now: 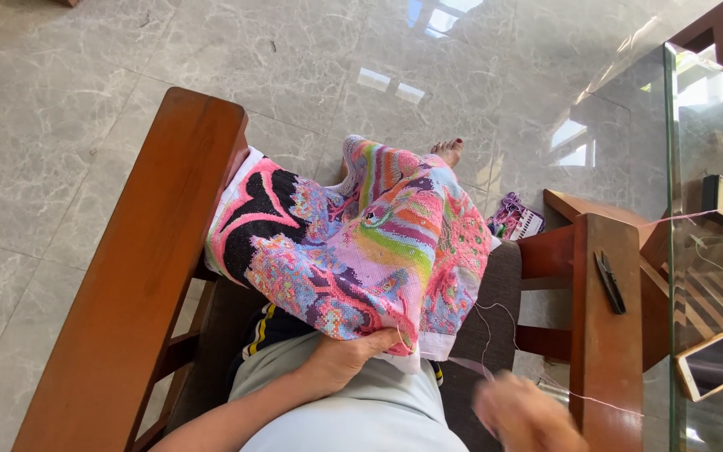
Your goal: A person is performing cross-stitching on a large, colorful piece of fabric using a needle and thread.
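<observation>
left hand (346, 358) pinches cloth (361, 243) hem | right hand (522, 414) right of cloth, blurred, grip unclear, thread (495, 335) trailing | keep thread taut, cloth steady

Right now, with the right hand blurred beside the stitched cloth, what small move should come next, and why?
Probably draw the thread taut, away from the embroidered cloth: it hangs slack between the cloth's edge, pinched by the left hand, and the blurred right hand.
</observation>
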